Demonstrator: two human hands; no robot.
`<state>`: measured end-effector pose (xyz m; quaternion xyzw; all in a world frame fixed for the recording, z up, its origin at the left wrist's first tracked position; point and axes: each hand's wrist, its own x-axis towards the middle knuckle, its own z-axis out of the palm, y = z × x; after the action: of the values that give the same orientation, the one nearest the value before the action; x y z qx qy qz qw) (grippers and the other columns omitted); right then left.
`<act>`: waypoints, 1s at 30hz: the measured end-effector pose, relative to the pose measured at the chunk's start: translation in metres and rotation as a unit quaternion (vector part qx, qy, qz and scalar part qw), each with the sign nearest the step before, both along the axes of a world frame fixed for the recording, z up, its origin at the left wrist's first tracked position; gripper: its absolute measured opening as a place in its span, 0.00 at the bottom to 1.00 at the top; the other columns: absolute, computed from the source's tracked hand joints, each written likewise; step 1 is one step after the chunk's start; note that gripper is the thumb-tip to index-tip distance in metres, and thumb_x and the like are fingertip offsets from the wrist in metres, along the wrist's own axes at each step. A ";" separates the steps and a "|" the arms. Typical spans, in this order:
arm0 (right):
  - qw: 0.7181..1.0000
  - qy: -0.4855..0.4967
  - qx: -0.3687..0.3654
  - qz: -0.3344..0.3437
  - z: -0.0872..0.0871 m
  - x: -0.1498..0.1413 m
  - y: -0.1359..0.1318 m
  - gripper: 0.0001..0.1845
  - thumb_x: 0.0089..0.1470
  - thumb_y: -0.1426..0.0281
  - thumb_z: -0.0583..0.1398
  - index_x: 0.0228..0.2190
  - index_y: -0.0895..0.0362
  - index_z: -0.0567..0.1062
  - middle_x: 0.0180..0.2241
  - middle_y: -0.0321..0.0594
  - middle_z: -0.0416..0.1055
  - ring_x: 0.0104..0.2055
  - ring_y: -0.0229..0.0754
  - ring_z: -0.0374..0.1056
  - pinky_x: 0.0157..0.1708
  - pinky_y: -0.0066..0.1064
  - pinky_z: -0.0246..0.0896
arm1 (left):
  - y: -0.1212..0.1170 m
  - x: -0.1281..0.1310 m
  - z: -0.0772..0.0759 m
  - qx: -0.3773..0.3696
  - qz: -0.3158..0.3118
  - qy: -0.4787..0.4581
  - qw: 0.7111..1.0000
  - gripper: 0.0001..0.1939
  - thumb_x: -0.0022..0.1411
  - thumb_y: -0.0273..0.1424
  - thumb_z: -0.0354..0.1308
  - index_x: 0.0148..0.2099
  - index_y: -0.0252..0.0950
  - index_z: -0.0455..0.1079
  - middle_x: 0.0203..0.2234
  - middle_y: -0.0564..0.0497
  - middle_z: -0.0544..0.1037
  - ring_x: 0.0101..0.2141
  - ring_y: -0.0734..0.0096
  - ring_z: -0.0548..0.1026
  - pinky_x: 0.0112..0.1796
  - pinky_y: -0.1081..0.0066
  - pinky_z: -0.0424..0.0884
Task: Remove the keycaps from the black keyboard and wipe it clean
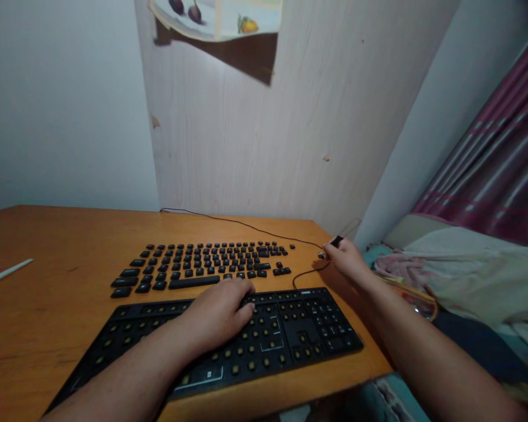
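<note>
A black keyboard frame (290, 343) with its keycaps removed lies at the near edge of the wooden table (48, 281). My left hand (217, 313) rests palm down on it, fingers curled over the middle rows. Several loose black keycaps (202, 264) are laid out in keyboard order on the table behind it. My right hand (345, 258) is at the table's right edge, closed on a small black tool with a wire loop (339, 237). The keyboard's thin cable (246, 225) runs past that hand.
A white stick-like object (6, 272) lies at the far left of the table. A wood-grain panel (268, 129) stands behind the table with a fruit picture (220, 17) on it. To the right are bedding (457, 269) and a striped curtain (501, 152).
</note>
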<state>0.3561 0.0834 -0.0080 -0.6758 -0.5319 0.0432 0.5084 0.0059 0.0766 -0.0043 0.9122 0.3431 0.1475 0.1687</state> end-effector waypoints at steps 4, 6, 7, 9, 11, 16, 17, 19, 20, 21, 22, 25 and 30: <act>1.000 -0.013 -0.003 0.001 -0.007 0.010 0.031 0.11 0.43 0.64 0.56 0.15 0.55 0.64 0.15 0.34 0.63 0.20 0.37 0.58 0.21 0.27 0.51 | -0.001 0.000 0.000 -0.002 0.002 -0.004 1.000 0.12 0.61 0.35 0.52 0.46 0.41 0.71 0.40 0.48 0.77 0.42 0.59 0.73 0.43 0.63 0.68; 1.000 -0.015 -0.001 -0.008 -0.011 0.014 0.045 0.10 0.41 0.65 0.55 0.15 0.54 0.64 0.14 0.33 0.61 0.20 0.36 0.57 0.20 0.26 0.49 | -0.002 -0.001 0.001 -0.004 0.004 -0.003 1.000 0.12 0.62 0.35 0.52 0.46 0.41 0.71 0.40 0.48 0.77 0.43 0.59 0.73 0.43 0.63 0.67; 1.000 -0.015 0.000 -0.014 -0.013 0.016 0.050 0.09 0.41 0.65 0.55 0.15 0.54 0.63 0.14 0.32 0.61 0.19 0.36 0.56 0.19 0.26 0.48 | -0.003 -0.001 0.002 -0.006 0.006 -0.001 1.000 0.12 0.62 0.35 0.52 0.46 0.40 0.70 0.40 0.48 0.77 0.43 0.59 0.73 0.43 0.63 0.68; 1.000 -0.013 0.001 -0.026 -0.018 0.017 0.057 0.09 0.41 0.66 0.55 0.15 0.54 0.63 0.14 0.32 0.60 0.19 0.36 0.55 0.18 0.26 0.46 | -0.004 -0.002 0.004 -0.010 0.008 0.002 1.000 0.12 0.62 0.36 0.52 0.46 0.41 0.70 0.41 0.48 0.77 0.43 0.58 0.73 0.43 0.63 0.68; 0.999 -0.011 -0.001 -0.033 -0.023 0.017 0.060 0.09 0.42 0.65 0.54 0.15 0.54 0.63 0.14 0.32 0.60 0.19 0.36 0.55 0.18 0.26 0.45 | -0.004 -0.002 0.005 -0.014 0.009 0.002 1.000 0.13 0.62 0.36 0.52 0.47 0.41 0.70 0.41 0.48 0.77 0.43 0.59 0.73 0.44 0.63 0.67; 0.999 -0.015 -0.002 -0.033 -0.030 0.019 0.057 0.09 0.42 0.65 0.56 0.16 0.54 0.63 0.16 0.31 0.61 0.21 0.37 0.56 0.20 0.27 0.46 | -0.001 -0.001 0.007 -0.033 0.008 -0.007 0.999 0.13 0.62 0.37 0.52 0.46 0.41 0.71 0.40 0.49 0.77 0.42 0.61 0.73 0.44 0.65 0.67; 0.999 -0.015 -0.001 -0.032 -0.031 0.019 0.056 0.08 0.41 0.65 0.57 0.17 0.54 0.63 0.16 0.31 0.61 0.21 0.37 0.56 0.21 0.27 0.47 | 0.000 -0.001 0.007 -0.035 0.009 -0.008 0.999 0.13 0.62 0.37 0.52 0.47 0.41 0.71 0.41 0.49 0.77 0.42 0.62 0.73 0.44 0.65 0.67; 0.999 -0.016 0.002 -0.027 -0.031 0.018 0.054 0.08 0.41 0.66 0.57 0.17 0.53 0.63 0.16 0.31 0.61 0.22 0.38 0.57 0.22 0.27 0.48 | 0.000 0.000 0.008 -0.035 0.014 -0.004 0.999 0.15 0.62 0.38 0.53 0.49 0.41 0.71 0.42 0.49 0.77 0.43 0.61 0.74 0.46 0.65 0.67; 1.000 -0.017 0.004 -0.024 -0.031 0.018 0.053 0.07 0.40 0.66 0.57 0.17 0.53 0.64 0.17 0.31 0.62 0.23 0.38 0.57 0.23 0.27 0.48 | -0.001 0.001 0.010 -0.034 0.018 0.001 0.999 0.16 0.62 0.38 0.53 0.49 0.40 0.71 0.43 0.48 0.77 0.44 0.61 0.74 0.46 0.65 0.67; 1.000 -0.017 0.006 -0.021 -0.031 0.016 0.052 0.07 0.40 0.66 0.57 0.18 0.53 0.64 0.17 0.31 0.62 0.23 0.38 0.57 0.23 0.27 0.48 | -0.002 0.001 0.012 -0.034 0.021 0.008 0.999 0.17 0.61 0.39 0.54 0.50 0.40 0.71 0.44 0.48 0.77 0.44 0.61 0.74 0.47 0.64 0.67; 1.000 -0.016 0.008 -0.018 -0.030 0.015 0.052 0.07 0.41 0.66 0.57 0.18 0.53 0.64 0.17 0.32 0.63 0.24 0.38 0.58 0.23 0.27 0.48 | -0.003 0.002 0.014 -0.037 0.026 0.016 0.999 0.17 0.61 0.39 0.54 0.50 0.40 0.72 0.45 0.47 0.77 0.45 0.60 0.74 0.47 0.64 0.67; 1.000 -0.015 0.010 -0.009 -0.029 0.010 0.050 0.06 0.41 0.67 0.57 0.19 0.53 0.65 0.19 0.32 0.64 0.24 0.38 0.57 0.24 0.27 0.47 | -0.006 0.005 0.027 -0.049 0.044 0.040 0.997 0.19 0.60 0.41 0.56 0.51 0.39 0.72 0.48 0.46 0.77 0.47 0.58 0.74 0.48 0.63 0.67; 1.000 -0.007 0.010 0.002 -0.025 0.004 0.046 0.07 0.40 0.67 0.58 0.19 0.53 0.63 0.17 0.31 0.62 0.24 0.37 0.56 0.24 0.27 0.45 | 0.000 0.028 0.049 -0.058 0.031 0.022 0.998 0.19 0.60 0.41 0.55 0.49 0.37 0.72 0.41 0.47 0.79 0.39 0.63 0.75 0.41 0.66 0.69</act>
<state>0.3603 0.1294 -0.0327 -0.6698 -0.5372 0.0341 0.5114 0.0343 0.0770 0.0446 0.8929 0.3825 0.1128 0.2092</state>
